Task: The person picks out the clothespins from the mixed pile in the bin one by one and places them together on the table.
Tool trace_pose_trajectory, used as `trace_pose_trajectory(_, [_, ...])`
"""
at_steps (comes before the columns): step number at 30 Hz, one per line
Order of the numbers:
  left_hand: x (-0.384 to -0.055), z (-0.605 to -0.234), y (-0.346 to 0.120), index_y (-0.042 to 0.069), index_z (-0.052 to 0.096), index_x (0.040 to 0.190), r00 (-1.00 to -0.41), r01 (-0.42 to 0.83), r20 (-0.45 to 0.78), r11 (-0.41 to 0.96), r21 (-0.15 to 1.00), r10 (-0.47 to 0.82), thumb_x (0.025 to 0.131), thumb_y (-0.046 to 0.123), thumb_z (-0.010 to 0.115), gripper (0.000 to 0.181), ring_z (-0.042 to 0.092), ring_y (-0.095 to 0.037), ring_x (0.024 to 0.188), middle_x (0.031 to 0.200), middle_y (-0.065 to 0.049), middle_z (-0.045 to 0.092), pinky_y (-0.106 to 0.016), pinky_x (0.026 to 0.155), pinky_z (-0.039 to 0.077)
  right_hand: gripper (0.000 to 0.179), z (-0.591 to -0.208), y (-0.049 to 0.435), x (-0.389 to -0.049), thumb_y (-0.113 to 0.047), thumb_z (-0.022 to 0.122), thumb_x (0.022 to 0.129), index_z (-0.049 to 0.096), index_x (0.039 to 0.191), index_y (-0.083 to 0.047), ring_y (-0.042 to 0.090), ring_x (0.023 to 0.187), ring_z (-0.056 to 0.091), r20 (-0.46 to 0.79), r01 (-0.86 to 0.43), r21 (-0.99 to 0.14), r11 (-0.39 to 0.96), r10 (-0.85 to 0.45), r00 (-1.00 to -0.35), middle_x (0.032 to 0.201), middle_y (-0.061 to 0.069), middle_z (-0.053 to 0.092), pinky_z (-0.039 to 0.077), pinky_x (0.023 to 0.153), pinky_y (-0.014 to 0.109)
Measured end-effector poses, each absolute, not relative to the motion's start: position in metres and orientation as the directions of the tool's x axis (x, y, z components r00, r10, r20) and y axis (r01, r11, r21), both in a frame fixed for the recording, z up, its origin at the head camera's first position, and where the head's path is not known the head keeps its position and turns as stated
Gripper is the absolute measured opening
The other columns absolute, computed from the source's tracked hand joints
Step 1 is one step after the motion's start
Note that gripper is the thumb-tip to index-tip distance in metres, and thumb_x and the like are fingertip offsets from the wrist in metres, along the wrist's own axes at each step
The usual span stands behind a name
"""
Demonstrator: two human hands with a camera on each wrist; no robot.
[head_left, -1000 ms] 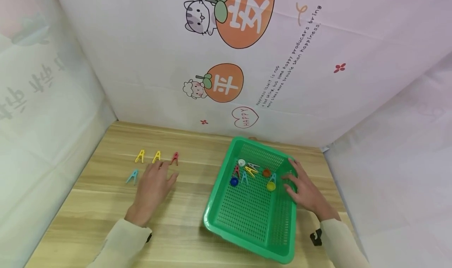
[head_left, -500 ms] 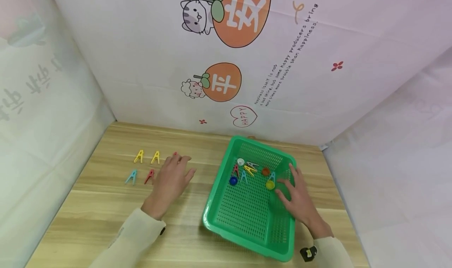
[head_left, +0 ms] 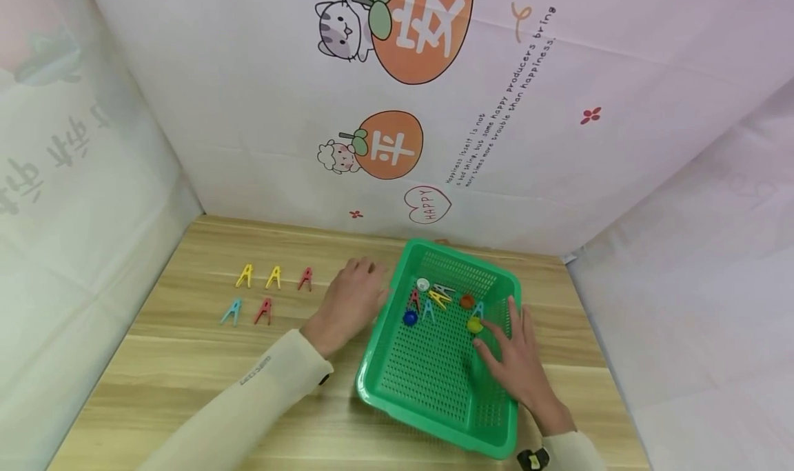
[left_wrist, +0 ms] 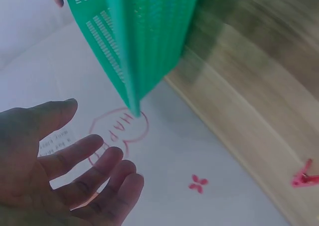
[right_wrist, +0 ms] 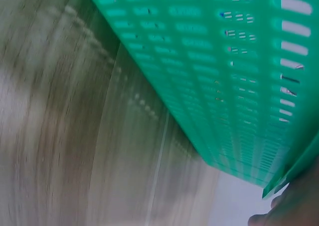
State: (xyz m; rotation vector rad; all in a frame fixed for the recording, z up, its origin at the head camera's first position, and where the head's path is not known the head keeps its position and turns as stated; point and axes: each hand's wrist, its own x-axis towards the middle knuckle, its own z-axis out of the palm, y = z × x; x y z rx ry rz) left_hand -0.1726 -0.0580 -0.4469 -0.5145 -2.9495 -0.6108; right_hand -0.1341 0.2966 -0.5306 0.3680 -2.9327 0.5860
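Observation:
My left hand (head_left: 353, 297) hovers beside the left rim of the green basket (head_left: 434, 426), fingers loosely bent and holding nothing, as the left wrist view also shows of that hand (left_wrist: 89, 171). My right hand (head_left: 517, 361) reaches over the basket's right wall with fingers spread. Its index fingertip is right at a yellow bottle cap (head_left: 474, 325), near a blue clothespin (head_left: 477, 310). Also inside lie a white cap (head_left: 423, 285), an orange cap (head_left: 466, 301), a dark blue cap (head_left: 410, 318), a red clothespin (head_left: 414, 300), a yellow clothespin (head_left: 439, 300) and another blue clothespin (head_left: 429, 310).
Left of the basket, two rows of clothespins lie on the wooden table (head_left: 186, 388): yellow (head_left: 245, 276), yellow and red (head_left: 305, 278) behind, blue (head_left: 231, 311) and red (head_left: 263, 311) in front. Printed white cloth (head_left: 279, 112) walls the table's back and sides.
My left hand has moved right from the clothespins to the basket's left rim, uncovering the red ones. My right hand has shifted left and nearer, toward the yellow cap.

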Motion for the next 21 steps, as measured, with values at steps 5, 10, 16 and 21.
trace_pose_trajectory(5, [-0.182, -0.437, -0.032, 0.003, 0.067, 0.133, -0.918, 0.398, 0.147, 0.863, 0.313, 0.369, 0.111, 0.036, 0.066, 0.041, 0.065, -0.035, 0.121, 0.126, -0.017, 0.070, -0.048, 0.104, 0.059, 0.053, -0.528, 0.295, -0.131, -0.043, 0.067, 0.107, 0.066, 0.149, -0.010, 0.061, 0.164, -0.001, 0.129, -0.236, -0.367, 0.900, -0.203, -0.971, 0.182, 0.026, 0.006, 0.021, 0.115, 0.091])
trace_pose_trajectory(10, [-0.194, -0.430, -0.006, 0.006, 0.068, 0.131, -0.898, 0.440, 0.137, 0.870, 0.221, 0.419, 0.112, 0.037, 0.064, 0.037, 0.069, -0.031, 0.112, 0.121, -0.015, 0.072, -0.043, 0.093, 0.064, 0.055, -0.529, 0.295, -0.130, -0.045, 0.068, 0.106, 0.066, 0.149, -0.011, 0.061, 0.164, 0.001, 0.122, -0.223, -0.355, 0.908, -0.192, -0.974, 0.182, 0.025, 0.006, 0.021, 0.116, 0.090])
trace_pose_trajectory(16, [-0.208, -0.432, 0.017, 0.008, 0.071, 0.131, -0.904, 0.428, 0.092, 0.883, 0.193, 0.418, 0.109, 0.033, 0.068, 0.033, 0.072, -0.030, 0.109, 0.122, -0.014, 0.074, -0.041, 0.085, 0.065, 0.057, -0.530, 0.293, -0.130, -0.048, 0.069, 0.105, 0.066, 0.150, -0.013, 0.060, 0.165, 0.002, 0.126, -0.215, -0.336, 0.917, -0.182, -0.975, 0.182, 0.023, 0.008, 0.022, 0.117, 0.089])
trace_pose_trajectory(21, [-0.219, -0.441, 0.030, 0.009, 0.070, 0.136, -0.909, 0.416, 0.020, 0.899, 0.136, 0.417, 0.110, 0.033, 0.066, 0.036, 0.072, -0.030, 0.111, 0.126, -0.015, 0.074, -0.041, 0.086, 0.065, 0.059, -0.529, 0.291, -0.130, -0.049, 0.068, 0.106, 0.064, 0.152, -0.013, 0.059, 0.165, 0.001, 0.118, -0.207, -0.333, 0.920, -0.177, -0.977, 0.183, 0.023, 0.007, 0.021, 0.118, 0.088])
